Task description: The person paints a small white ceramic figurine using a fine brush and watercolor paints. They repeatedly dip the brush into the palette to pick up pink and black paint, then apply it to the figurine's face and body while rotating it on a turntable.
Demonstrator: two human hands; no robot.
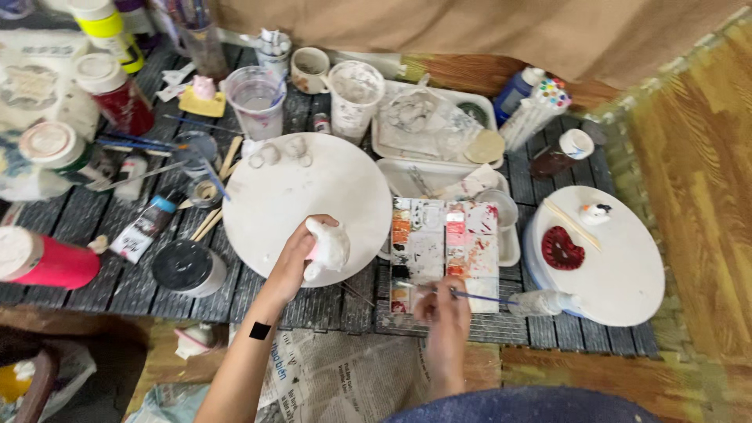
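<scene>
Figurine [329, 247], small, white and unpainted, held in the left hand [296, 258] above the near edge of a round white board [313, 188] on the dark slatted table [117, 274]. Fingers of that hand are curled shut around the piece, thumb on top. Judged by its matt, lumpy surface it is probably plaster or dried clay: light, stiff, brittle at any thin projection, and best gripped around the thick body as shown. The right hand [445, 309] pinches a thin paintbrush [470, 296] between closed fingers, the blue handle pointing right and the tip over a rectangular paint palette [442, 251] stained red, orange and brown.

Surroundings, working outward: a black-lidded jar [188, 268] and a paint tube [141, 231] lie left of the board; a pink bottle [47, 262] lies on its side at the table's left edge. Behind the board stand a clear rinse cup [257, 98], a white plastic cup [356, 94] and trays of moulds (contents blurred). To the right, a second round board [619, 266] carries a red heart-shaped piece [562, 249] and a small painted figure [595, 211]. A small bottle [544, 301] lies just beyond the brush handle, close enough to be knocked. Newspaper [329, 376] covers the floor below the hands.
</scene>
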